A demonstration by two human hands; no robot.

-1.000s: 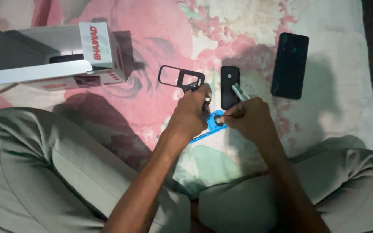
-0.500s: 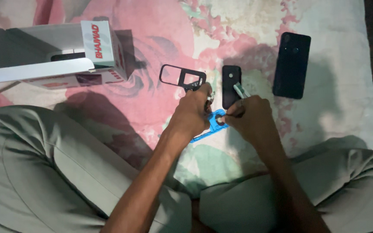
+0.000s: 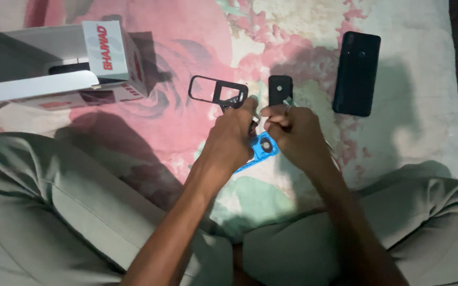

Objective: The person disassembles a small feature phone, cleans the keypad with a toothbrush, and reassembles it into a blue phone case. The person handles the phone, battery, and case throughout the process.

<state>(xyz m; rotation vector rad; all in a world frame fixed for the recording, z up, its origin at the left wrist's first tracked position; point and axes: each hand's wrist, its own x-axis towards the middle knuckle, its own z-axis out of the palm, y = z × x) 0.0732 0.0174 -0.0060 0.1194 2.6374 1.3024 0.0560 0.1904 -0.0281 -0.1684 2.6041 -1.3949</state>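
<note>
the blue phone shell [image 3: 261,150] lies flat on the flowered bedsheet [image 3: 176,127], just in front of the person's crossed legs, mostly covered by both hands so that only one end with a round camera opening and a thin strip of blue edge show. the left hand [image 3: 232,139] presses down on it, fingers curled around something small and dark at its top that is too shadowed to name. the right hand [image 3: 294,132] is closed in a pinch on a slim metal tool [image 3: 288,102], only its pale tip visible, aimed at the same spot; whether the tip touches the shell cannot be told.

it reads as a taking-apart or fitting step on a small handset, with a fastener or clip being worked. the next move would seem to call for a steady hold of the shell and fine control of the tool's tip.

just beyond the hands lie a black front frame [image 3: 217,91] with an open window and a small black back cover [image 3: 280,89]. further right rests a dark smartphone [image 3: 356,73], face down. at upper left stands an open white cardboard box [image 3: 54,63], cut off by the edge.
</note>
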